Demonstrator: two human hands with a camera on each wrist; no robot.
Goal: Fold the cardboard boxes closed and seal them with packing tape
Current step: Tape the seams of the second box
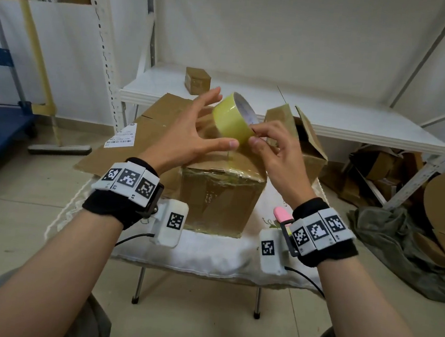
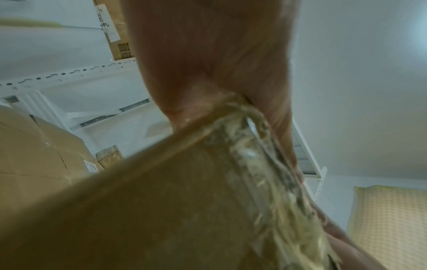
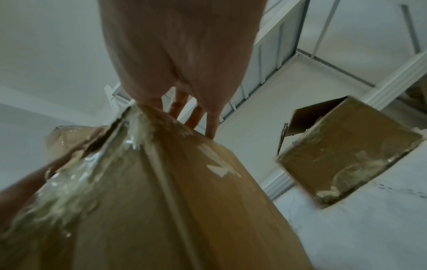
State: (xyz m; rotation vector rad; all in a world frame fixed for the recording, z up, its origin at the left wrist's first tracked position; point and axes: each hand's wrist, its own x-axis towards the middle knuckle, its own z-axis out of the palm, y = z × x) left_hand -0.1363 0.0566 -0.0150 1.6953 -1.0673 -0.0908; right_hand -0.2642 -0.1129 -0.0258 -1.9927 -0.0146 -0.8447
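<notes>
A yellow packing tape roll [image 1: 233, 118] is held in the air above a closed cardboard box [image 1: 220, 196] that stands on a small table. My left hand [image 1: 192, 134] holds the roll from the left, thumb under it and spread fingers behind it. My right hand [image 1: 271, 146] pinches the roll's near rim with thumb and forefinger. Old crumpled tape runs along the box's top seam [image 2: 254, 164]. In the wrist views my left palm [image 2: 208, 54] and right palm [image 3: 180, 45] hover over the box top [image 3: 184, 201]; the roll is hidden there.
A second box [image 1: 304, 141] with raised flaps stands behind on the right [image 3: 346, 155]. Flattened cardboard [image 1: 137, 138] lies to the left. A small box [image 1: 197, 80] sits on the white shelf [image 1: 356, 127]. A pink-handled item [image 1: 282, 215] lies on the white tablecloth [image 1: 207, 256].
</notes>
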